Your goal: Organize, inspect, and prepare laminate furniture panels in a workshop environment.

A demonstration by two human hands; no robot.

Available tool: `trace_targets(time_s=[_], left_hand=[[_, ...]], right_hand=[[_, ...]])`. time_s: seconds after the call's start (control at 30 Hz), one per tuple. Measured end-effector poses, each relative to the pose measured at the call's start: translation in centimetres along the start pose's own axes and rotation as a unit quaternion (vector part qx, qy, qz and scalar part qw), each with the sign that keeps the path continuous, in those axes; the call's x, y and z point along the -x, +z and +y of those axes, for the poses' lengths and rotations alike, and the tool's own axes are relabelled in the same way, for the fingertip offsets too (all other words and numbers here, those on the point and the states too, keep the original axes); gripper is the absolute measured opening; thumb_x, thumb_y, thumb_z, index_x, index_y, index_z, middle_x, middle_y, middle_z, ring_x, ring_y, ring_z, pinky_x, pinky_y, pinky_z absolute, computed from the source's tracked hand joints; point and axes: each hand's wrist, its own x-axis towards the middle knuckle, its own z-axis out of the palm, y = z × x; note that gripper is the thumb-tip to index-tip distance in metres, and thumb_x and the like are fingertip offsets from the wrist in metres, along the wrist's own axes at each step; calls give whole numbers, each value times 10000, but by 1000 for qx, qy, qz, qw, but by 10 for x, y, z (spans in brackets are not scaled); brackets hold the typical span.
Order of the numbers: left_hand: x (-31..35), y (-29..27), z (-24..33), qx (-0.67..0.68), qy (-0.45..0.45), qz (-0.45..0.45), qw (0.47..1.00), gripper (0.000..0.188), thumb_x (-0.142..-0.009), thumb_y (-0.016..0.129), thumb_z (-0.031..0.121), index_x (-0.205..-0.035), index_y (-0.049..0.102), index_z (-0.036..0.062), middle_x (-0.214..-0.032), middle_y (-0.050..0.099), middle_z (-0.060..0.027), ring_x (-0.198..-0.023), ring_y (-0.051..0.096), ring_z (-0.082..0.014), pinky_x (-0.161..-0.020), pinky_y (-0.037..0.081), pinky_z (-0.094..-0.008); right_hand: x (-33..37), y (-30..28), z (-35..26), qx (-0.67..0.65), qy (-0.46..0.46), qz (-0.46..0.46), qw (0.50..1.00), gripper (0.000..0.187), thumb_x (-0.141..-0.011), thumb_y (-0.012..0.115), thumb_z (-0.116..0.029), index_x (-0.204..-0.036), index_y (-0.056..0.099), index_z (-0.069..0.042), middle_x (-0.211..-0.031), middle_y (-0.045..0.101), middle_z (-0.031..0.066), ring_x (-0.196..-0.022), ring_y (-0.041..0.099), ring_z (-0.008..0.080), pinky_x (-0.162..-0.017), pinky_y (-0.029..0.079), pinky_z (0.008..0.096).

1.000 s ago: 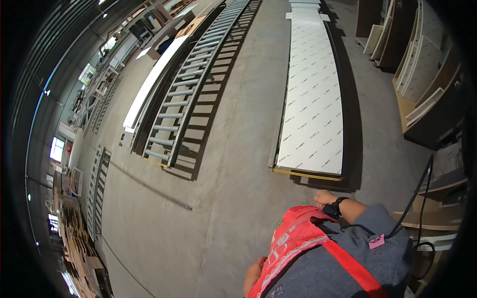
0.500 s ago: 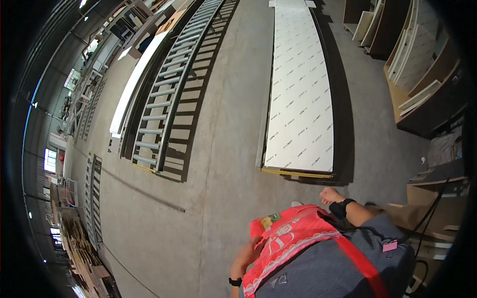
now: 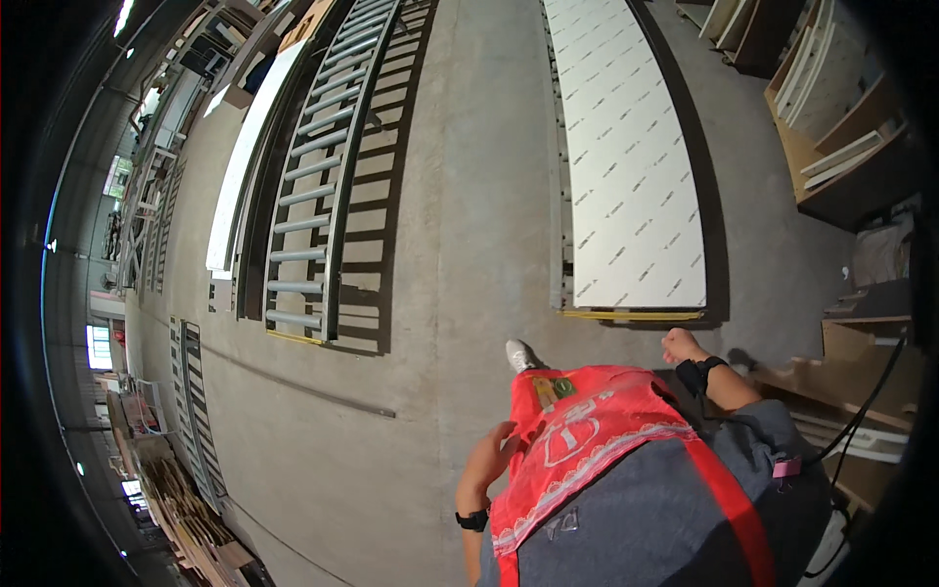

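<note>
My right hand [image 3: 683, 345] is held forward of my body with the fingers curled in, and nothing shows in it. It appears just below the near end of a long white printed panel [image 3: 636, 186], apart from it. That panel lies on a roller conveyor with a yellow end bar [image 3: 634, 315]. My left hand [image 3: 492, 448] hangs at the left side of my red apron [image 3: 597, 411], its fingers partly hidden and hard to make out. Dark bands are on both wrists. One light shoe [image 3: 520, 356] shows past the apron on the concrete floor.
A bare roller conveyor [image 3: 313, 196] runs lengthwise to the left, beside a long white board [image 3: 252, 157]. A shorter roller section [image 3: 196, 416] stands farther left, near stacked wood pieces [image 3: 191, 519]. Wooden carts with panels [image 3: 831, 147] line the right. A dark cable [image 3: 866, 396] hangs at right.
My view has shifted as I step forward; the white panel now sits farther right and nearer. A shoe has come out ahead of the apron. My left hand has swung slightly forward.
</note>
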Motion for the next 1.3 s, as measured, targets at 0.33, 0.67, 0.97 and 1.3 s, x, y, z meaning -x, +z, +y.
trace_targets(time_s=[0.33, 0.67, 0.97, 1.3], left_hand=[[-70, -216, -63, -161, -20, -21, 987, 319, -872, 556, 254, -1104, 577, 35, -1057, 629, -170, -985, 604, -317, -809, 478, -381], [-269, -300, 49, -156, 187, -130, 961, 302, -886, 558, 233, -1117, 573, 39, -1038, 643, -151, -972, 618, -284, -801, 484, -348], [-449, -416, 125, -285, 204, -170, 921, 334, -878, 543, 274, -1125, 570, 51, -1062, 623, -174, -988, 592, -337, -830, 473, -394], [-653, -494, 260, -297, 248, -165, 907, 316, -881, 543, 273, -1116, 576, 64, -1026, 637, -174, -974, 605, -335, -803, 485, -388]], right_hand=[[66, 118, -226, -159, -113, -93, 976, 258, -893, 507, -226, -854, 588, 16, -699, 644, 102, -573, 604, 153, -529, 474, 285], [-3, 110, -190, -105, -36, 59, 992, 304, -786, 523, -258, -723, 640, 16, -610, 639, 131, -509, 610, 179, -495, 477, 332], [-150, 79, -335, 50, -63, 101, 992, 251, -776, 553, -277, -828, 626, -42, -852, 644, 202, -856, 615, 380, -742, 483, 484], [-268, -113, -545, -299, -63, 234, 923, 204, -875, 489, -184, -841, 558, 4, -627, 632, 101, -544, 613, 165, -536, 482, 314]])
